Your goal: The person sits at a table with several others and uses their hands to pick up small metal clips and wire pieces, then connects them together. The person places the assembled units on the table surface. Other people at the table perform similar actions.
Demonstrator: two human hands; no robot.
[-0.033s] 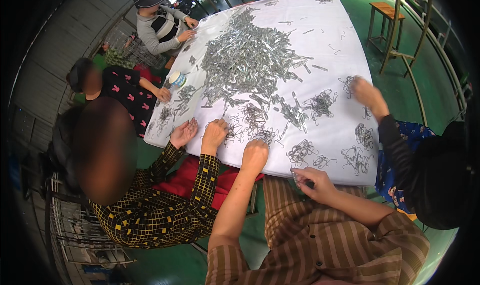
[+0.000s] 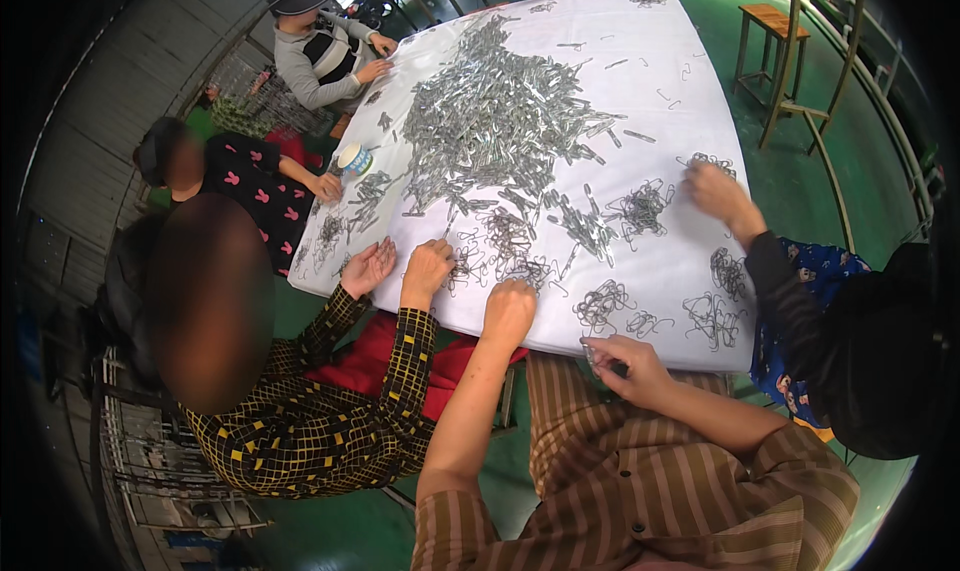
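Observation:
My left hand (image 2: pixel 510 312) is closed at the near edge of the table, against a pile of bent wire hooks (image 2: pixel 528 271). Its fingertips are hidden behind the knuckles, so I cannot make out what they hold. Over my lap, just off the table edge, my right hand (image 2: pixel 640 369) pinches a small shiny metal piece (image 2: pixel 588 345) between thumb and finger. Close to that hand lie a tangle of wire hooks (image 2: pixel 602 306) and a smaller cluster of hooks (image 2: pixel 646 323). Flat metal strips (image 2: pixel 582 229) lie loose farther in.
A big heap of metal strips (image 2: pixel 495 111) covers the middle of the white-covered table (image 2: pixel 690 101). A co-worker's hand (image 2: pixel 430 269) works close on my left; another's hand (image 2: pixel 722 197) is over hooks at right. A small tub (image 2: pixel 354 159) stands on the left side.
The co-worker's hand on the right has shifted slightly left over the table, uncovering some hooks behind it. My own hands look unmoved.

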